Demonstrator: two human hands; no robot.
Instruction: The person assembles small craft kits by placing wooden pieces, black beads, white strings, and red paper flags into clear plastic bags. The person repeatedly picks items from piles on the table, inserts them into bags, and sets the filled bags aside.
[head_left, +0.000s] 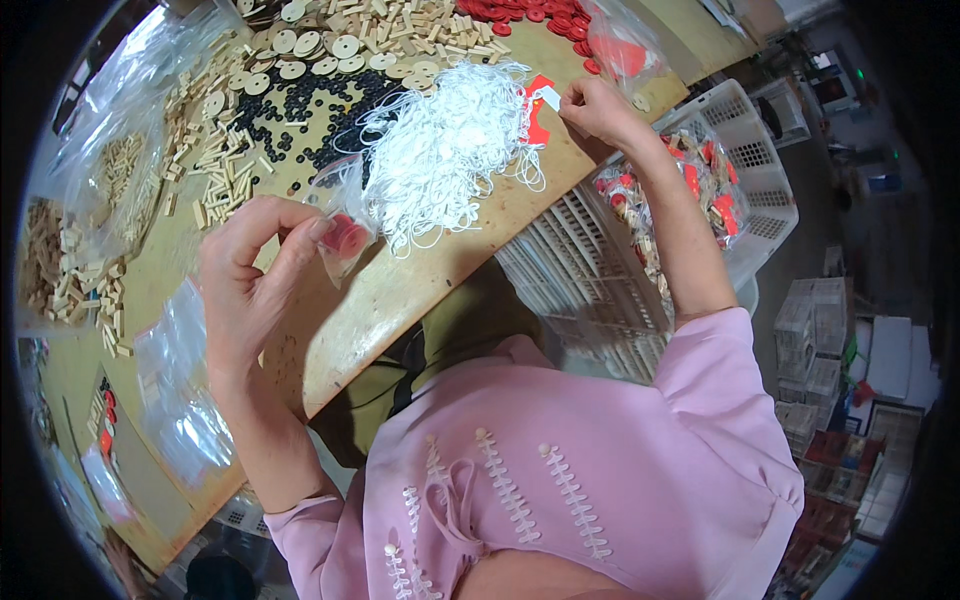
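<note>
Between the thumb and forefinger of my left hand (258, 265) is pinched a small clear plastic bag (345, 185), held above the table's near edge. Red discs (346, 238) show through its lower part. My right hand (603, 112) is at the table edge, its fingers closed beside a few red cards (538, 125) and a small white piece (549, 97). Whether it grips one of them I cannot make out. A tangled heap of white string loops (440, 140) lies between my hands, touching the cards.
Black rings (290, 120), wooden discs (310, 45), wooden sticks (230, 165) and red discs (525, 10) lie scattered across the table (370, 320). Flat clear bags (180, 380) lie left. At the right, a white plastic crate (755, 150) holds filled bags (690, 185).
</note>
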